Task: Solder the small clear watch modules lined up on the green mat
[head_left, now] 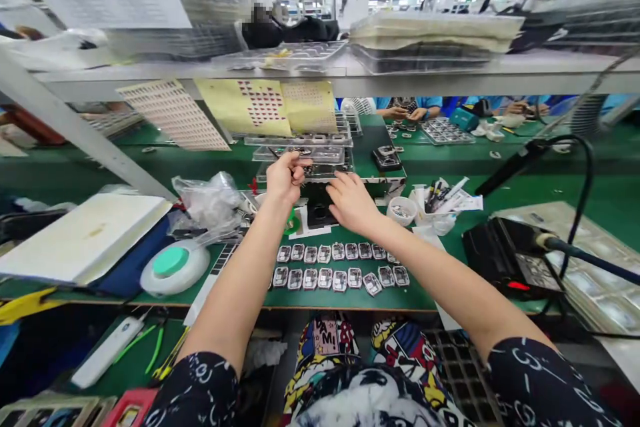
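Observation:
My left hand (286, 179) is raised in front of a stack of transparent plastic trays (300, 155). Its fingers are closed around a thin dark tool (273, 152), perhaps tweezers; most of it is hidden. Beside it on the right, my right hand (353, 200) reaches to the front of the stack, palm down, fingers apart and slightly bent. Whether its fingertips touch the lowest tray I cannot tell. Below both hands, two rows of small watch-shaped electronic housings (325, 278) lie on the green bench (235, 293). Small dark parts show in the trays.
A white bowl of small parts (401, 211) and a box of pens (445, 199) stand right of my hands. Farther right is a black device with a red light (510, 267). A white bottle with a green cap (175, 267) stands left. A shelf (310, 80) crosses above; co-workers' hands (405, 112) work opposite.

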The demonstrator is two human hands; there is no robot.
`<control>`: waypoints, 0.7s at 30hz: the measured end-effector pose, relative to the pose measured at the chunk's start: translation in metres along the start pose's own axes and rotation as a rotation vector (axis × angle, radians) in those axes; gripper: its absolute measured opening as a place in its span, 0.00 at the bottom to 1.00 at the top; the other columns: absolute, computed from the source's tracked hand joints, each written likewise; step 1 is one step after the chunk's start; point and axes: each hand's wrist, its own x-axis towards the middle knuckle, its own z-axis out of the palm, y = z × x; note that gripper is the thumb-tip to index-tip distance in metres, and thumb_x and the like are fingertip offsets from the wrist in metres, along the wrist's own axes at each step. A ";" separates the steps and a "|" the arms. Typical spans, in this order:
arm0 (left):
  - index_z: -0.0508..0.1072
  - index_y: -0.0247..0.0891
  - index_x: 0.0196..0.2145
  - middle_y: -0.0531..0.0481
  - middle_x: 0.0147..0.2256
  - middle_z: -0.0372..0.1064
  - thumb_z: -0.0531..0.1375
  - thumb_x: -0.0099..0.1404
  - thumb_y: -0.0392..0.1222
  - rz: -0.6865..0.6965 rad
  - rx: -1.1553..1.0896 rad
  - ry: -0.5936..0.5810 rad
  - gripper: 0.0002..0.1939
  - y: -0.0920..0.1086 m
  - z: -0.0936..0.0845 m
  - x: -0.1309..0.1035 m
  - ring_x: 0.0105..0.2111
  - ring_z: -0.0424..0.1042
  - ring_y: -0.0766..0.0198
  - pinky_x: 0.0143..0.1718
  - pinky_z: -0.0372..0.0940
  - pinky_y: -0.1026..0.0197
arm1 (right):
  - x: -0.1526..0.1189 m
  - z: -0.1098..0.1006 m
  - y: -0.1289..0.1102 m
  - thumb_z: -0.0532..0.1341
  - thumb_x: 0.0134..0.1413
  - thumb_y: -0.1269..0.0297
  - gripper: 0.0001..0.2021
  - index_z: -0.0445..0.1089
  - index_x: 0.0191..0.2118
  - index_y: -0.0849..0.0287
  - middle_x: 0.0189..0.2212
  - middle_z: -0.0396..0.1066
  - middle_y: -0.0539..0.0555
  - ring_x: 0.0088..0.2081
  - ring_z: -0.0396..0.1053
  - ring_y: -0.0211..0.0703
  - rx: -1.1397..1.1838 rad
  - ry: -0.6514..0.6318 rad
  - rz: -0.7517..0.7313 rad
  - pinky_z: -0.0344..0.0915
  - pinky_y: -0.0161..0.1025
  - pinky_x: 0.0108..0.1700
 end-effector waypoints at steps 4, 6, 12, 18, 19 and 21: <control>0.64 0.36 0.27 0.45 0.27 0.78 0.61 0.56 0.39 -0.045 0.012 -0.017 0.08 -0.015 0.000 0.003 0.13 0.52 0.78 0.15 0.42 0.71 | -0.061 -0.019 -0.013 0.62 0.63 0.65 0.12 0.73 0.50 0.60 0.56 0.72 0.64 0.67 0.58 0.63 0.087 0.001 -0.040 0.55 0.62 0.66; 0.64 0.36 0.27 0.45 0.28 0.78 0.61 0.56 0.38 -0.066 0.016 -0.020 0.07 -0.021 -0.001 0.004 0.13 0.52 0.78 0.15 0.42 0.72 | -0.092 -0.034 -0.016 0.62 0.64 0.65 0.09 0.74 0.47 0.58 0.51 0.75 0.61 0.64 0.62 0.61 0.152 -0.030 -0.027 0.59 0.61 0.63; 0.64 0.36 0.28 0.45 0.28 0.77 0.60 0.57 0.36 -0.126 0.032 -0.006 0.06 -0.032 -0.011 -0.002 0.13 0.51 0.78 0.14 0.43 0.72 | -0.179 -0.074 -0.022 0.61 0.67 0.64 0.08 0.75 0.47 0.52 0.46 0.77 0.56 0.54 0.71 0.54 0.321 -0.124 0.116 0.67 0.59 0.58; 0.63 0.37 0.29 0.46 0.30 0.78 0.59 0.58 0.34 -0.183 0.062 0.006 0.05 -0.034 -0.012 -0.010 0.13 0.53 0.78 0.13 0.42 0.74 | -0.248 -0.080 -0.015 0.62 0.65 0.61 0.10 0.75 0.50 0.45 0.47 0.78 0.56 0.52 0.75 0.55 0.443 -0.085 0.373 0.73 0.61 0.55; 0.64 0.36 0.29 0.45 0.30 0.78 0.59 0.59 0.34 -0.200 0.071 0.009 0.05 -0.034 -0.012 -0.011 0.13 0.53 0.78 0.13 0.42 0.74 | -0.257 -0.082 -0.013 0.62 0.65 0.59 0.10 0.76 0.50 0.43 0.48 0.78 0.56 0.52 0.76 0.55 0.473 -0.046 0.455 0.74 0.60 0.55; 0.65 0.36 0.29 0.44 0.32 0.78 0.61 0.60 0.34 -0.237 0.091 0.021 0.05 -0.035 -0.014 -0.012 0.13 0.53 0.78 0.12 0.41 0.73 | -0.274 -0.087 -0.009 0.62 0.64 0.55 0.11 0.76 0.50 0.41 0.50 0.78 0.55 0.52 0.76 0.56 0.542 0.063 0.687 0.75 0.60 0.54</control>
